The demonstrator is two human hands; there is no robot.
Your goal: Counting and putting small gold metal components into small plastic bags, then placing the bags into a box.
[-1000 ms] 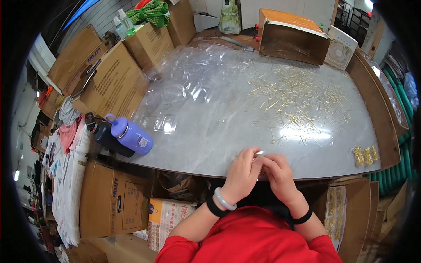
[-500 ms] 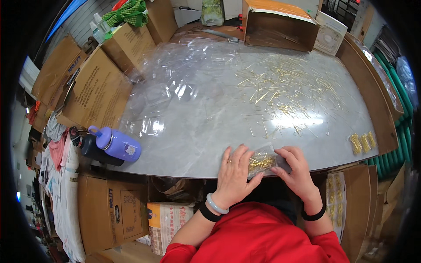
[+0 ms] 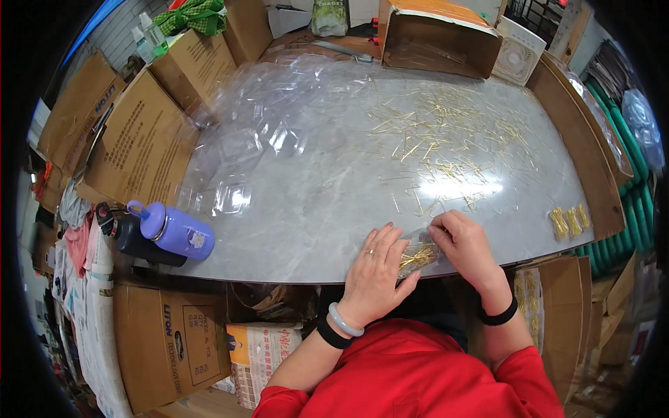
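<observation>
Both arms reach up from the bottom, with the elbows out wide. The left forearm [image 3: 306, 366] slants in to the right, and the right forearm [image 3: 506, 339] slants in to the left. The left hand [image 3: 377, 270] shows its back, with long fingers pointing away and the thumb stuck out to the right. The right hand [image 3: 465, 245] bends its fingers toward its thumb; I can't see if the tips touch.
</observation>
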